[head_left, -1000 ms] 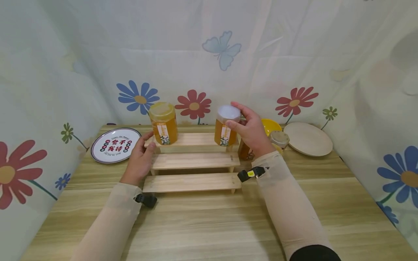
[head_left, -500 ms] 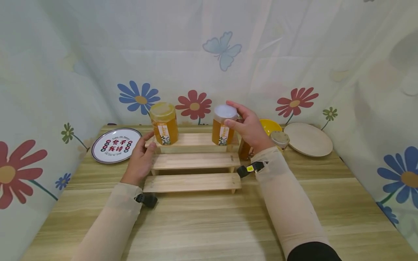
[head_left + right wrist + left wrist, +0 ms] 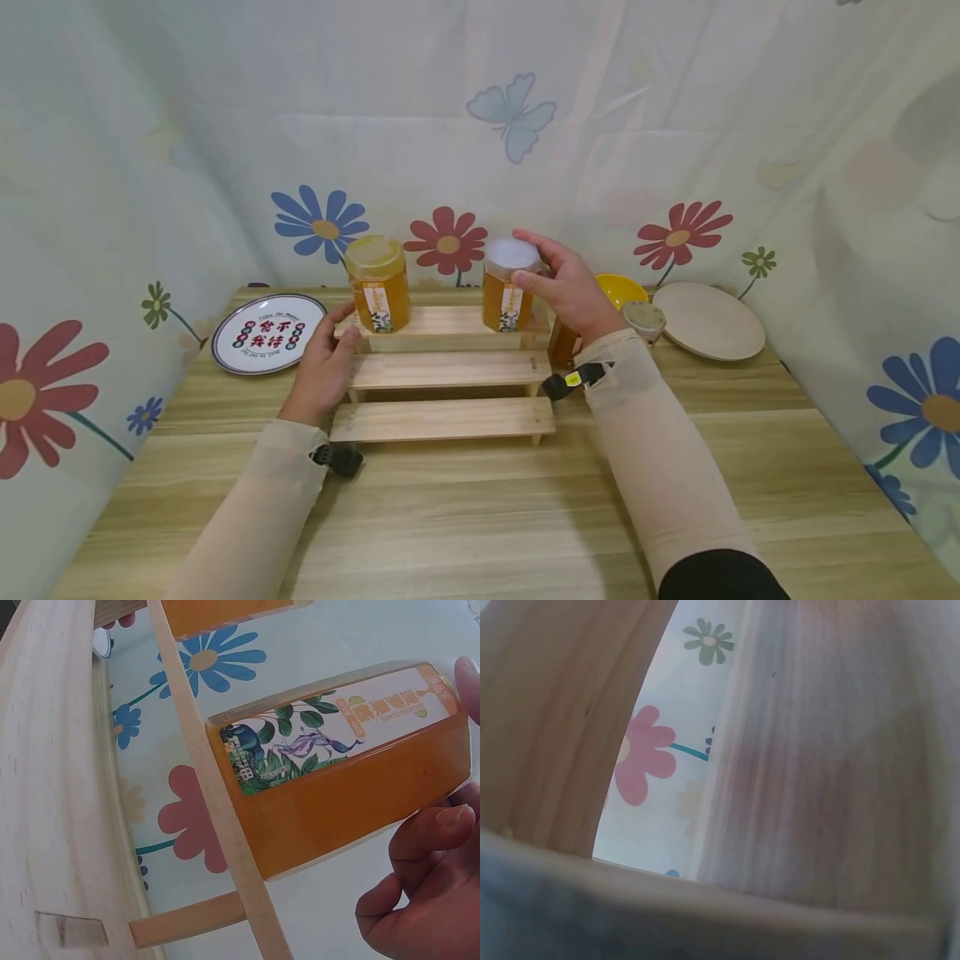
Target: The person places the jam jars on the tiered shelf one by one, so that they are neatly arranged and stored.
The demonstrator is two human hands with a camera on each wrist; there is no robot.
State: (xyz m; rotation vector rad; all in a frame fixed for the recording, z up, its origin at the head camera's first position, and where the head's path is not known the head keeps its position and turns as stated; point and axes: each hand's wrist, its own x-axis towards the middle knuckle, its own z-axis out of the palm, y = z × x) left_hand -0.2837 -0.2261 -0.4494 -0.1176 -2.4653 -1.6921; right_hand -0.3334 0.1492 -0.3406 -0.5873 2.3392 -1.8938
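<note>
A pale wooden three-step rack (image 3: pixel 442 368) stands on the table. My left hand (image 3: pixel 318 371) holds the left end of its top step; in the right wrist view fingertips (image 3: pixel 124 620) show at that end. On the top step, near the left end, stands a honey jar with a yellowish lid (image 3: pixel 377 283). Towards the right end is a second honey jar with a whitish lid (image 3: pixel 501 302), upright on the step. My right hand (image 3: pixel 566 287) grips this jar near its lid, thumb in front. The left wrist view shows only rack boards (image 3: pixel 840 765) and backdrop.
Behind my right wrist are an amber jar (image 3: pixel 562 343), a pale jar lid (image 3: pixel 643 317) and a yellow bowl (image 3: pixel 621 289). A beige plate (image 3: pixel 712 321) lies far right, a white printed plate (image 3: pixel 258 354) far left. A flowered cloth (image 3: pixel 510 183) hangs behind.
My right hand has moved a little to the left, bringing the whitish-lidded honey jar with it along the top step. The left hand keeps its place on the rack.
</note>
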